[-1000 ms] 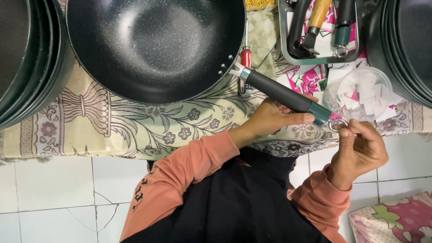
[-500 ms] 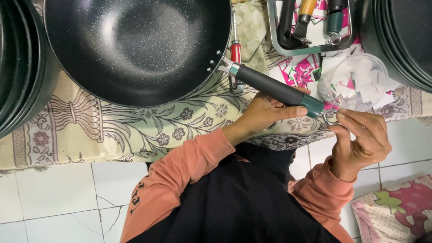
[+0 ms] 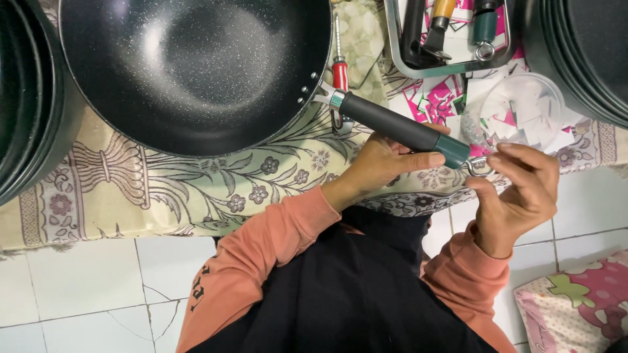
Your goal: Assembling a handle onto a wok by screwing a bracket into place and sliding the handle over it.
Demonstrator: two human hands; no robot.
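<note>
A black speckled wok (image 3: pixel 196 65) rests on a floral cloth (image 3: pixel 163 189). Its dark handle with a teal end (image 3: pixel 399 129) points to the lower right. My left hand (image 3: pixel 383 163) grips that handle from below, thumb along the teal end. My right hand (image 3: pixel 517 189) pinches the small metal ring (image 3: pixel 481 167) at the tip of the handle with its fingertips. A red-handled screwdriver (image 3: pixel 339 72) lies on the cloth just beyond the handle's joint with the wok.
Stacks of dark pans stand at the left edge (image 3: pixel 26 98) and the upper right (image 3: pixel 582 52). A metal tray (image 3: pixel 451 65) holds spare handles. A clear tub (image 3: pixel 523 111) holds paper pieces. A patterned cushion (image 3: pixel 575 307) lies on the white tiled floor.
The wok and its handle sit slightly more to the right in view. My right hand has opened a little, its fingertips now on the ring at the handle's tip.
</note>
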